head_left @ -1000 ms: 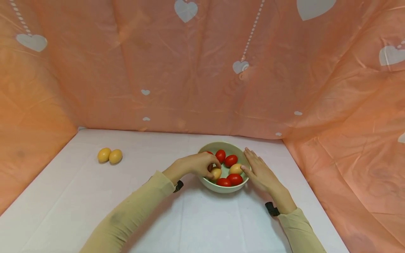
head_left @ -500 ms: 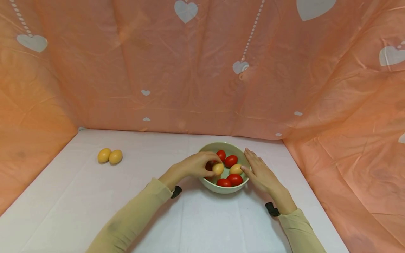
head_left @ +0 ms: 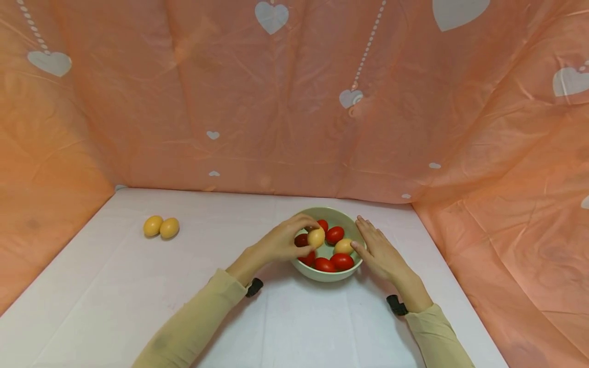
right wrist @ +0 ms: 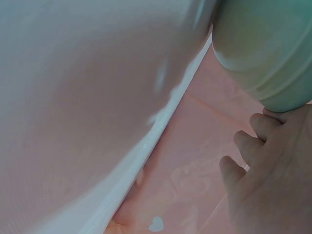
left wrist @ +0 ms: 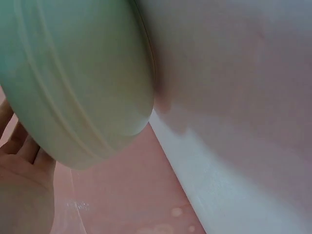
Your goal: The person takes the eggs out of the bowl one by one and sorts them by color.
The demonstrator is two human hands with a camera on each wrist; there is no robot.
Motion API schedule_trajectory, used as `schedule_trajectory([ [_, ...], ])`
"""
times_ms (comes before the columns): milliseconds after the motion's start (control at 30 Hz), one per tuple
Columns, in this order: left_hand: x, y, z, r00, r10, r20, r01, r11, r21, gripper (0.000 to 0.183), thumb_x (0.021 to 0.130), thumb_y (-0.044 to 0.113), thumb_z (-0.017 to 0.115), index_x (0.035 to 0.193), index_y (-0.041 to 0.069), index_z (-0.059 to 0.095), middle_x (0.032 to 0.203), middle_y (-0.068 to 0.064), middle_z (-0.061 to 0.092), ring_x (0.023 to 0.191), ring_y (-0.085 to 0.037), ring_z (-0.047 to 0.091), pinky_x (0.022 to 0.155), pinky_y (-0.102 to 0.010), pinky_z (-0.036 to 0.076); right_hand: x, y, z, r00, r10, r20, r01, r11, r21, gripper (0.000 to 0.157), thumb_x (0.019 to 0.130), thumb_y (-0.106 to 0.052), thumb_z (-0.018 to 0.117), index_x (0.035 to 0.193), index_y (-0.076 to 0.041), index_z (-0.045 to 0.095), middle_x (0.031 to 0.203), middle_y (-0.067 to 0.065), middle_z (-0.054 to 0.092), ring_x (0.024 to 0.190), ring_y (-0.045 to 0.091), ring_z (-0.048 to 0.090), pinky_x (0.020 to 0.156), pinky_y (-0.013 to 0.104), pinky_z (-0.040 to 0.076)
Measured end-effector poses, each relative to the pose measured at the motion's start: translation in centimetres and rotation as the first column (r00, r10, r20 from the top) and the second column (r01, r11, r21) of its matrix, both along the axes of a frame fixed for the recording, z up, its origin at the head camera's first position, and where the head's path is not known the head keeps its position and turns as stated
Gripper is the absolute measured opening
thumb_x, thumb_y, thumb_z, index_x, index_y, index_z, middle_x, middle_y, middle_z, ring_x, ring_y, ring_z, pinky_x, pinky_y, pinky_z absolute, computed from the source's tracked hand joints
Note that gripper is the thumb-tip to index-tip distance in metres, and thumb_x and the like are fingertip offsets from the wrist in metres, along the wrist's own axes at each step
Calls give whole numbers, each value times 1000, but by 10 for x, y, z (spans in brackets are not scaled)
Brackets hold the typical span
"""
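A pale green bowl (head_left: 325, 276) holds several red egg-shaped pieces (head_left: 335, 235) and a yellow egg (head_left: 343, 246). Over its left side, my left hand (head_left: 287, 238) pinches another yellow egg (head_left: 316, 237) between thumb and fingers, raised among the red ones. My right hand (head_left: 380, 250) lies against the bowl's right rim, fingers straight, its thumb tip at the yellow egg near that rim. In the left wrist view the bowl's outer wall (left wrist: 83, 83) hides what the fingers hold. Seen from the right wrist, the fingers (right wrist: 253, 146) are beside the bowl's wall (right wrist: 273, 53).
Two yellow eggs (head_left: 161, 226) lie side by side on the white-covered table (head_left: 221, 220), at the far left. Orange cloth with hearts (head_left: 285, 122) hangs behind the table and along both sides.
My left hand has lifted the yellow egg slightly upward inside the bowl, uncovering red pieces at the left. The right hand has stayed at the rim.
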State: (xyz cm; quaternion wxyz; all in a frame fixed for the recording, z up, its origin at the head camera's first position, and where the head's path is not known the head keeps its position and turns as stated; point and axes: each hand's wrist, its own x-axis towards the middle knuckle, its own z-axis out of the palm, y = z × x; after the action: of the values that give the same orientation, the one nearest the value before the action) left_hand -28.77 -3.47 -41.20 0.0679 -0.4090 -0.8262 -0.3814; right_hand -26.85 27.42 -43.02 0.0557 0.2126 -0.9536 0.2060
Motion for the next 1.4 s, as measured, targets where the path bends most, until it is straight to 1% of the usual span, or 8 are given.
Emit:
schedule_trajectory([
  [167, 4, -8, 0, 998, 50, -41, -47, 997, 69, 47, 86, 9, 83, 129, 7, 65, 131, -4, 60, 116, -17, 61, 106, -34, 50, 0, 0, 0, 1000, 2, -5, -2, 1000, 1, 72, 110, -44, 47, 163, 1, 26, 171, 16, 23, 157, 41, 19, 125, 61, 17],
  [433, 2, -27, -3, 991, 71, -114, -53, 986, 157, 48, 83, 8, 85, 127, 5, 65, 131, -7, 61, 113, -20, 63, 103, -43, 53, 0, 0, 0, 1000, -1, -1, 1, 1000, 1, 73, 110, -44, 46, 163, 0, 25, 171, 15, 22, 157, 40, 19, 125, 61, 16],
  [633, 1, -42, -5, 984, 98, -150, -64, 975, 214, 47, 82, 5, 85, 125, 4, 65, 128, -8, 61, 110, -21, 63, 99, -36, 53, 0, 0, 0, 1000, 1, 2, -1, 1000, -1, 73, 110, -44, 47, 163, 1, 26, 171, 15, 22, 157, 41, 19, 125, 60, 16],
  [833, 1, -57, -3, 972, 133, -196, -76, 958, 275, 49, 79, 0, 87, 123, 1, 65, 126, -11, 63, 107, -24, 63, 96, -31, 53, 0, 0, 0, 1000, 3, -3, -3, 1000, 7, 72, 110, -43, 47, 163, 1, 25, 171, 15, 22, 157, 41, 19, 125, 61, 17],
  [933, 1, -67, -3, 967, 163, -197, -103, 953, 285, 50, 77, -3, 87, 123, 1, 65, 125, -11, 63, 106, -24, 63, 95, -30, 53, -1, 0, 0, 1000, 4, -2, -4, 1000, 6, 73, 110, -44, 47, 163, 1, 25, 171, 15, 22, 157, 41, 19, 125, 61, 16],
  [1100, 3, -85, -2, 961, 205, -187, -149, 950, 276, 52, 76, -5, 87, 123, 0, 66, 126, -13, 63, 107, -27, 64, 95, -34, 53, -1, 1, 0, 1000, 3, 2, -3, 1000, 9, 73, 110, -45, 46, 163, 0, 25, 171, 15, 21, 157, 41, 18, 125, 60, 16],
  [1300, 5, -107, -3, 951, 263, -164, -227, 951, 209, 51, 79, 0, 87, 126, 1, 67, 127, -10, 62, 107, -25, 63, 95, -37, 52, -1, 1, 0, 1000, 5, -4, -5, 1000, 12, 72, 110, -44, 46, 163, 1, 26, 171, 15, 22, 156, 42, 19, 125, 61, 16],
  [1400, 6, -118, -5, 947, 283, -150, -257, 952, 168, 50, 80, 3, 86, 126, 1, 67, 128, -10, 61, 107, -25, 63, 95, -41, 52, -1, 1, 0, 1000, 7, 1, -7, 1000, 8, 73, 110, -44, 46, 163, 1, 25, 171, 15, 21, 156, 42, 19, 125, 61, 16],
])
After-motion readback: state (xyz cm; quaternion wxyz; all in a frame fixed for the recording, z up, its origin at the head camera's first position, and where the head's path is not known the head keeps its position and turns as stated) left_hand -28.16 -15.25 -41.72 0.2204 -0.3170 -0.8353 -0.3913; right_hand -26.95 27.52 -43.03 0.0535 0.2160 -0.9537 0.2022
